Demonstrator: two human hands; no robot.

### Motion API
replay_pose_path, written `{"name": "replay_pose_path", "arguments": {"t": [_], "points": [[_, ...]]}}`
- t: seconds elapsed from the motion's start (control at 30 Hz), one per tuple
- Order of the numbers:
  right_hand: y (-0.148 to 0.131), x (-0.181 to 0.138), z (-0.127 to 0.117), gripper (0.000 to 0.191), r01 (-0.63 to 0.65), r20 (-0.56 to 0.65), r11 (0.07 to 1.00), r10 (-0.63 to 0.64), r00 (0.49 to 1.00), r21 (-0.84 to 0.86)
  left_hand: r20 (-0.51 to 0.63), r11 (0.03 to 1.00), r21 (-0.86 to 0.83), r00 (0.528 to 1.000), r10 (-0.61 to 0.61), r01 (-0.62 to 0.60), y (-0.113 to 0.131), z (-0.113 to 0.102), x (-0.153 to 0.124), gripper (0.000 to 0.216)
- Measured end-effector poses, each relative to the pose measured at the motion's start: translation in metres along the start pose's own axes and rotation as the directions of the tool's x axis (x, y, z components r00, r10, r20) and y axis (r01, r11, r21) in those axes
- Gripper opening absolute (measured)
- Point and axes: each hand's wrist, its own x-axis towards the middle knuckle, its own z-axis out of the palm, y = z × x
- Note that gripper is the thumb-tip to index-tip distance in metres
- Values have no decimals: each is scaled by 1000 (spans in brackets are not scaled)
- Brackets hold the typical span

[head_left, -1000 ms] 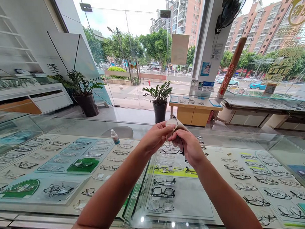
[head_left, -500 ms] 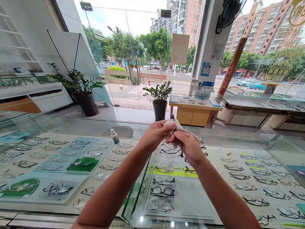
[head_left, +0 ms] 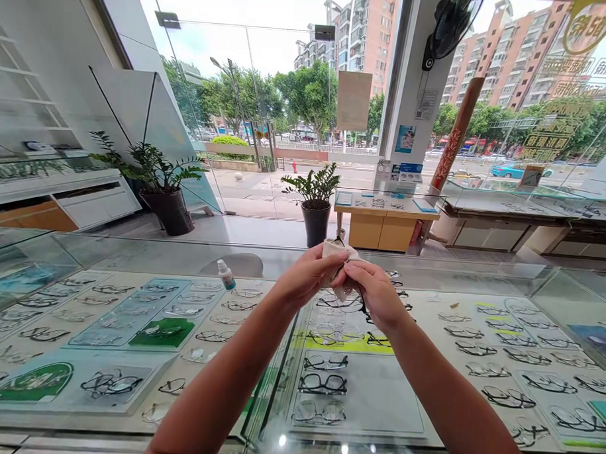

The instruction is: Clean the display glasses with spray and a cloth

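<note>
Over the glass counter, both hands meet around a pair of eyeglasses (head_left: 363, 300), mostly hidden by fingers and cloth; a dark temple hangs below the right fingers. My left hand (head_left: 301, 278) is closed, its thumb and fingers pinching a cream cleaning cloth (head_left: 333, 248) folded about the frame. My right hand (head_left: 380, 294) is closed too, gripping the eyeglasses beside the cloth, fingertips close to the left ones. Beneath the glass, rows of spectacles lie on display, including a black pair (head_left: 322, 384).
A small white spray bottle (head_left: 226, 275) stands on the glass counter (head_left: 193, 249) to the left. Beyond the counter are a potted plant (head_left: 316, 221), a wooden display cabinet (head_left: 380, 231) and a larger plant pot (head_left: 168, 211) on the left.
The cloth's loose end, which stretched right behind my right hand, is now bunched between the hands, with a corner hanging below. Both hands stay close together.
</note>
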Motion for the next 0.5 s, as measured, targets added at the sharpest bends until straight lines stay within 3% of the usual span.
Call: {"name": "replay_pose_path", "arguments": {"t": [0.1,0.3,0.43,0.5], "points": [[2,1,-1,36,-18,-3,998,18,1000,55,51,1000,-12,998,22,-22,-2,3,-1,45],[-4,0,-2,35,-24,-6,996,25,1000,85,-13,998,-55,1000,18,-19,2,-2,-3,42],[-5,0,-2,37,-23,7,994,22,1000,108,52,998,-41,998,39,-36,3,-1,-3,40],[-3,0,0,38,-36,11,994,35,999,101,30,997,-42,997,67,-65,0,3,-2,40]]}}
